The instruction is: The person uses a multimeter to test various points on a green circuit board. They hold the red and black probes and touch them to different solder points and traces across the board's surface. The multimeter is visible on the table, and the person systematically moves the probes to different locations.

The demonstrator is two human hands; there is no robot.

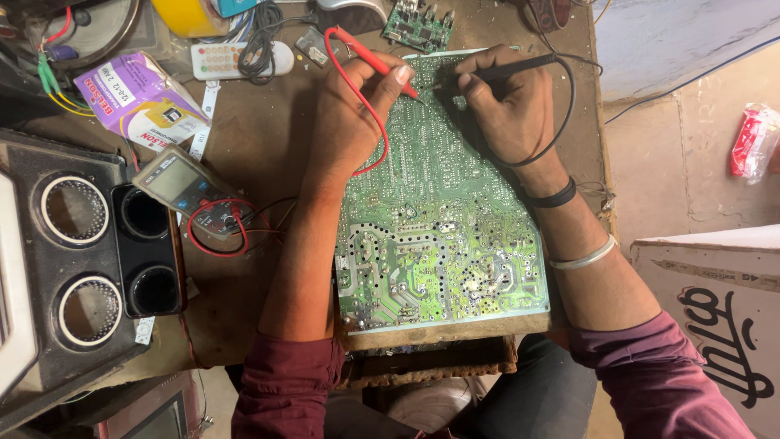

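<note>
A large green circuit board [443,236] lies solder side up on the brown workbench [252,146]. My left hand [349,114] grips a red test probe [370,55], its tip touching the board near the top edge. My right hand [508,102] pinches a black test probe [512,68], tip down on the board just right of the red one. Red and black leads run from the probes. A grey multimeter [191,191] rests left of my left forearm, with red wire coiled on it.
A black speaker cabinet [81,260] with round grilles fills the left. A purple-and-white box [138,99], a white remote [236,58] and a small green board [418,24] lie at the back. A cardboard box [715,309] stands at right, a red packet [751,140] on the floor.
</note>
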